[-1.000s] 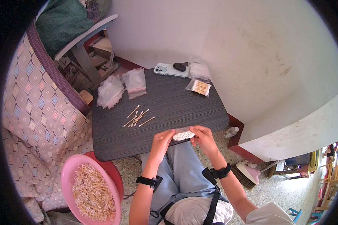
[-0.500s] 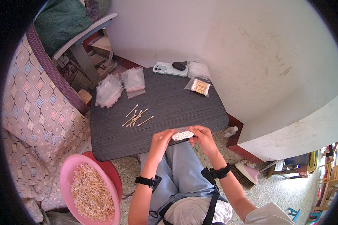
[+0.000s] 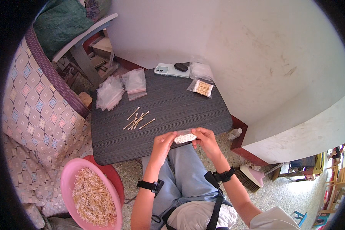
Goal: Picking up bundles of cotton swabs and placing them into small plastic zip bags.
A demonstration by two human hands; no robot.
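Swab packet (image 3: 185, 138), left: your left hand (image 3: 164, 142) pinched its corner.
Packet middle: was held at the near edge of the table (image 3: 176, 109); likely light, soft, slippery-skinned.
Packet right: your right hand (image 3: 206, 138) grasped that end; both corners seemed the safest hold.

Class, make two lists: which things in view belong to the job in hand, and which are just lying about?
Likely belonging:
- bag of swabs, held by the left hand and right hand
- loose swabs on the table
- pink basin full of swabs
- clear bags
- second filled bag

Likely lying about:
- phone
- black object on it
- bottle
- broom
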